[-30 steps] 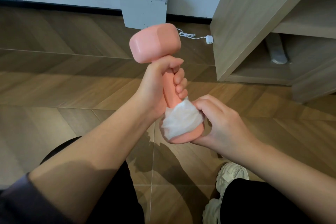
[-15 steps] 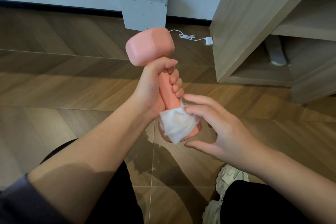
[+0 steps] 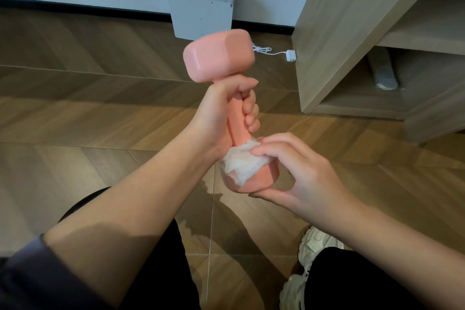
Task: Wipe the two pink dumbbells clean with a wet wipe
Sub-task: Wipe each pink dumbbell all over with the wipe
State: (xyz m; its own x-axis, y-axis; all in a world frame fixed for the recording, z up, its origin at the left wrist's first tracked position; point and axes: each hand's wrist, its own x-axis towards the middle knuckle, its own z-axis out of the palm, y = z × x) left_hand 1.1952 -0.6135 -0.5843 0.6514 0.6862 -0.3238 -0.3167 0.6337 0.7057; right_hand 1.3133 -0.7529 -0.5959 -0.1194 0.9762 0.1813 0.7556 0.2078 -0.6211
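Note:
A pink dumbbell (image 3: 218,58) stands nearly upright in the air over the floor. My left hand (image 3: 221,113) grips its handle just under the top head. A white wet wipe (image 3: 241,162) lies crumpled over the lower head. My right hand (image 3: 299,171) curls round that lower head, fingertips pressing the wipe on top and thumb under the bottom face. Only one dumbbell is in view.
A white flat box (image 3: 201,10) leans on the wall behind, with a white cable and plug (image 3: 290,54) on the floor. A wooden shelf unit (image 3: 352,33) stands at right. My knees and a white shoe (image 3: 302,284) are below.
My right hand, which had opened off the lower head half a second ago, has closed round it again with the wipe. The dumbbell tilted slightly back to the right.

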